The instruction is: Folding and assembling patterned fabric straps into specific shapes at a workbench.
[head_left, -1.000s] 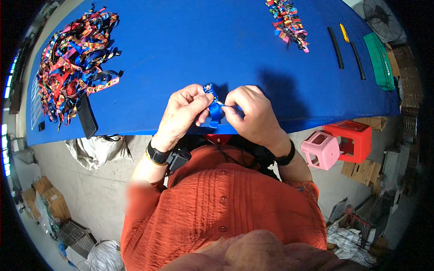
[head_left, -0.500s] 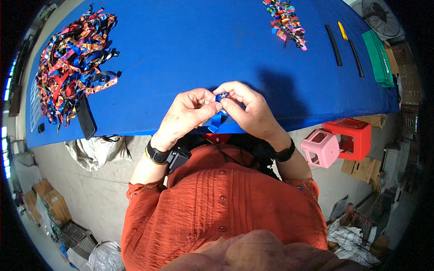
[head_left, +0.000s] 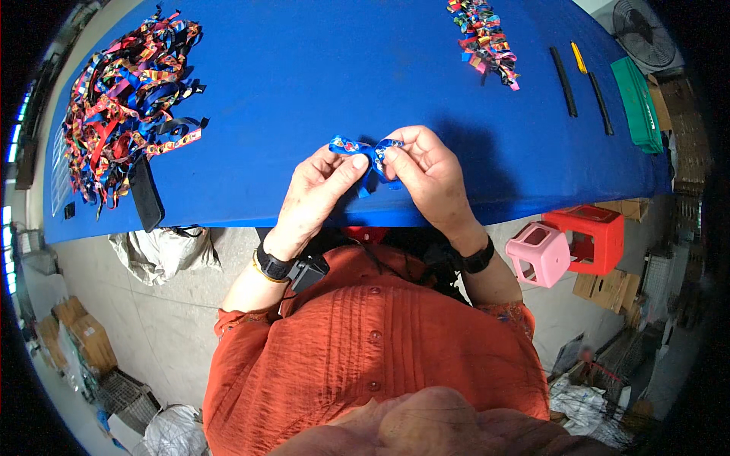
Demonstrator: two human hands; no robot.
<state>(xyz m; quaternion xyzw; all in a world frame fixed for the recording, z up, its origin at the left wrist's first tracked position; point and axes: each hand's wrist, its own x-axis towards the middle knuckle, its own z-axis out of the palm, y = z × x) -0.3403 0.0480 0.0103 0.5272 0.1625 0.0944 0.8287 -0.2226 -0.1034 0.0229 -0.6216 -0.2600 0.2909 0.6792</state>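
A blue printed ribbon (head_left: 366, 173), looped into a bow shape, is held above the table's near edge. My left hand (head_left: 318, 185) pinches its left loop between thumb and fingers. On the other side, my right hand (head_left: 430, 176) grips the right loop the same way. Two short tails hang down between the hands. To the far left lies a large tangled heap of colourful printed ribbons (head_left: 125, 99). A smaller, tidier row of ribbon pieces (head_left: 487, 42) lies at the far right.
The blue-covered table (head_left: 304, 68) also bears two black rods (head_left: 563, 81), a yellow tool (head_left: 579, 58), a green bin (head_left: 637, 106) and a dark flat strip (head_left: 144, 195). A fan (head_left: 642, 32) stands beyond. Pink (head_left: 538, 254) and red stools (head_left: 597, 239) are on the floor at right.
My hands have moved apart, the left one slightly leftward and the right one rightward. The ribbon, bunched between the fingertips before, now spreads into two loops with tails.
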